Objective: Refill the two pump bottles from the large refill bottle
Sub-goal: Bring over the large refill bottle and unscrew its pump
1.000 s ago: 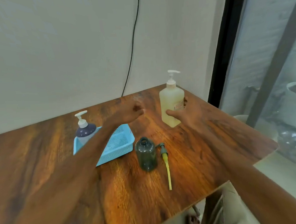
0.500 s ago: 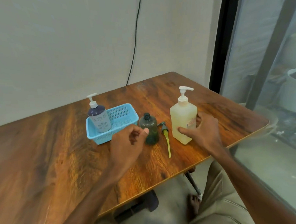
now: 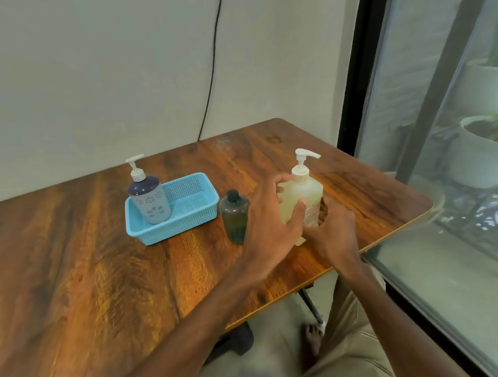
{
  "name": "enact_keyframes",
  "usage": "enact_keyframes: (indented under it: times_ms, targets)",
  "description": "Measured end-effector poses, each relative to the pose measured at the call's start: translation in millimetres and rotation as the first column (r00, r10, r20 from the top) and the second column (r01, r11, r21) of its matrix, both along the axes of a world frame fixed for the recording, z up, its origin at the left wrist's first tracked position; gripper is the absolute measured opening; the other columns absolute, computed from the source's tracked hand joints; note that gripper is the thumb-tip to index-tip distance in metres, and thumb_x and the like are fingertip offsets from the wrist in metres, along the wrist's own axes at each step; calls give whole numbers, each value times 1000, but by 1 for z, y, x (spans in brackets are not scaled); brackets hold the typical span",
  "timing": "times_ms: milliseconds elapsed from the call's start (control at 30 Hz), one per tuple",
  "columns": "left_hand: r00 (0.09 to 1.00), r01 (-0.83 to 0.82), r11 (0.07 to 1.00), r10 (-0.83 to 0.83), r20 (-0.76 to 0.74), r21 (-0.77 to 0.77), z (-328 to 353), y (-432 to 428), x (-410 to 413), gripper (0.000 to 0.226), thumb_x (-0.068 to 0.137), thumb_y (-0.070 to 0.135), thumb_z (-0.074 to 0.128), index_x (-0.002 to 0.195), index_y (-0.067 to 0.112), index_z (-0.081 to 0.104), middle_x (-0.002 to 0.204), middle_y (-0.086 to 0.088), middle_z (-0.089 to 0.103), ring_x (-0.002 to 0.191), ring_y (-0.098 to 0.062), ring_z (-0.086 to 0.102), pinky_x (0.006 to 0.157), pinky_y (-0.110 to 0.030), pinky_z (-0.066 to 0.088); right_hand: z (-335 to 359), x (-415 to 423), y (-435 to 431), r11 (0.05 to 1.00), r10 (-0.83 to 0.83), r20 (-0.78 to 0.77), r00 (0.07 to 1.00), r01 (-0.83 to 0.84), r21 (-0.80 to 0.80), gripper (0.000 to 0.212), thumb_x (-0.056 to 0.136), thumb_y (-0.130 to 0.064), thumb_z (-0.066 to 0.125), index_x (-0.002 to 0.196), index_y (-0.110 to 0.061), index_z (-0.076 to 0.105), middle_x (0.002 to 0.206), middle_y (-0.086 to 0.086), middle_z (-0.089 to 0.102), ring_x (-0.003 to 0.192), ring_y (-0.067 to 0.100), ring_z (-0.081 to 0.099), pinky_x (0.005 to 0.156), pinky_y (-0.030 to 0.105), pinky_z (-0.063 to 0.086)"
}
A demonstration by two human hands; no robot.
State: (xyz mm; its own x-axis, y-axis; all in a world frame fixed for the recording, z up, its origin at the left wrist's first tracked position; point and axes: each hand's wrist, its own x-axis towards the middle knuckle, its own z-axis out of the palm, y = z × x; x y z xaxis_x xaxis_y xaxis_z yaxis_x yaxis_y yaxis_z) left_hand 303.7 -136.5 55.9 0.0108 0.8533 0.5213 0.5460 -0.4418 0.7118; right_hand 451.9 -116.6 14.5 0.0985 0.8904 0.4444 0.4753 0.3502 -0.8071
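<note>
The large refill bottle (image 3: 306, 190), pale yellow with a white pump, stands near the table's right edge. My right hand (image 3: 335, 232) grips its lower right side. My left hand (image 3: 270, 225) wraps its left side, with the thumb on the front and the fingers at the shoulder. Just left of it stands a small dark green bottle (image 3: 234, 215), uncapped and upright. Its pump is hidden behind my left hand. A purple and white pump bottle (image 3: 149, 200) stands in the left end of a blue basket (image 3: 185, 221).
The wooden table (image 3: 101, 270) ends close behind my right hand at its front right edge. A glass door (image 3: 443, 147) with plant pots behind it runs along the right. A black cable (image 3: 211, 74) hangs on the wall.
My left hand has moved right, from in front of the green bottle onto the refill bottle. My right hand has kept its hold. The camera has come a little closer.
</note>
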Motion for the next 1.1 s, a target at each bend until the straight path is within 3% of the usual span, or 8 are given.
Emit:
enact_keyframes:
  times_ms: [133,300,400,600,700,867,1000,1100]
  targets:
    - [1000,27,999,-27,-15,-38,11,22,13,46,102,46,64,143,34,46,140,18,52,126,-4,50,93,-11,39,-6,0,0,999,-39,44,998,39,-5,65,68,-54,84,122,-25,62,108,-17,70,89,-4,66,64,6,49]
    - [993,89,995,-92,-69,-41,17,42,8,36,109,41,55,139,22,60,128,18,57,116,4,48,104,-34,46,13,10,11,997,76,48,996,-78,26,74,69,-66,80,131,-33,58,111,-32,65,99,-12,62,73,3,45]
    - [993,98,994,-100,-63,-42,20,48,3,37,107,39,59,138,19,64,123,16,60,117,-5,51,97,-27,45,26,8,18,985,163,62,985,-166,46,82,69,-58,85,140,-36,49,118,-40,58,109,-15,57,82,1,44]
    - [999,39,999,-40,-35,-27,18,52,0,36,102,42,67,133,23,67,112,21,58,113,-9,55,85,-13,40,18,1,25,981,181,12,983,-181,70,84,67,-52,90,139,-31,52,122,-22,65,109,0,64,87,24,56]
    - [998,19,999,-17,65,-38,16,48,9,30,98,41,73,122,29,62,111,22,59,111,-9,57,85,-12,44,11,-1,24,984,165,-10,986,-164,72,84,67,-47,89,140,-28,52,117,-23,66,105,-3,65,78,17,56]
    - [982,-89,996,92,166,-20,15,47,21,39,85,45,85,106,28,58,101,19,62,103,-10,62,89,-37,56,7,-5,23,988,146,-47,988,-143,51,89,63,-44,89,141,-24,50,111,-23,66,98,-4,66,72,15,57]
    - [959,-170,984,177,222,-51,21,53,22,51,69,60,92,90,26,59,86,12,69,85,-10,69,77,-42,61,7,-5,23,990,134,-31,991,-132,47,82,65,-38,93,135,-25,52,107,-31,65,98,-9,65,73,12,55]
    - [960,-219,975,222,171,-37,21,60,23,57,66,66,91,79,22,56,75,11,61,77,-14,63,71,-43,58,8,-5,22,991,129,-32,991,-128,48,79,66,-37,93,132,-28,51,106,-36,63,96,-10,65,70,8,51]
